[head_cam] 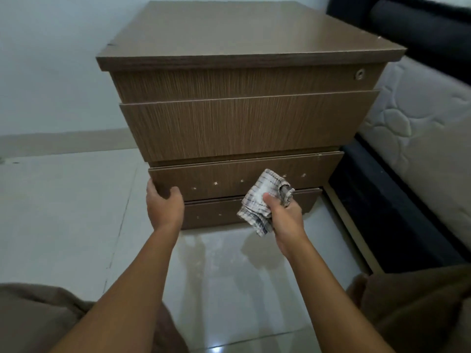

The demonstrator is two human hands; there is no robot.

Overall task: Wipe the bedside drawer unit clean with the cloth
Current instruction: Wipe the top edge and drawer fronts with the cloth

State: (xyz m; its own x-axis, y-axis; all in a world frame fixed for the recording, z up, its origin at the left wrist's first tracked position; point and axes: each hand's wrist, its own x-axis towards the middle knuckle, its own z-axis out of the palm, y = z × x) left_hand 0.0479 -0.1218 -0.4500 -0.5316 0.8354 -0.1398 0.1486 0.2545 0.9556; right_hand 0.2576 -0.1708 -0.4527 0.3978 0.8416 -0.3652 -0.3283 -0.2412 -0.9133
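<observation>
Brown wood-grain fronts fill the middle of the view: the bedside drawer unit (244, 123) stands on a pale tiled floor (63, 212), with a flat top overhanging its stacked drawer fronts. A small round lock (360, 74) sits at the right end of the uppermost front. Below the wide second front, the third drawer front (229, 178) carries a row of small pale holes, and the lowest front beneath it shows a few more.

At the left end of that third front, the left hand (164, 207) closes around the corner, its thumb lying on the face of the panel and its fingers wrapped behind the edge. Toward the right half of the unit, the right hand (283, 215) is clenched around a crumpled, pale checked cloth (262, 200). The thumb presses on the cloth from the front. The upper part of the cloth lies against the third front, among the row of holes, and its loose lower corner hangs down in front of the lowest drawer.

Right of the unit, a white quilted mattress (420, 128) rests on a dark bed base (382, 200), with a dark headboard (407, 26) behind. Left of and behind the unit runs a plain light wall (51, 59). Brown fabric covers the person's legs at both lower corners of the view.
</observation>
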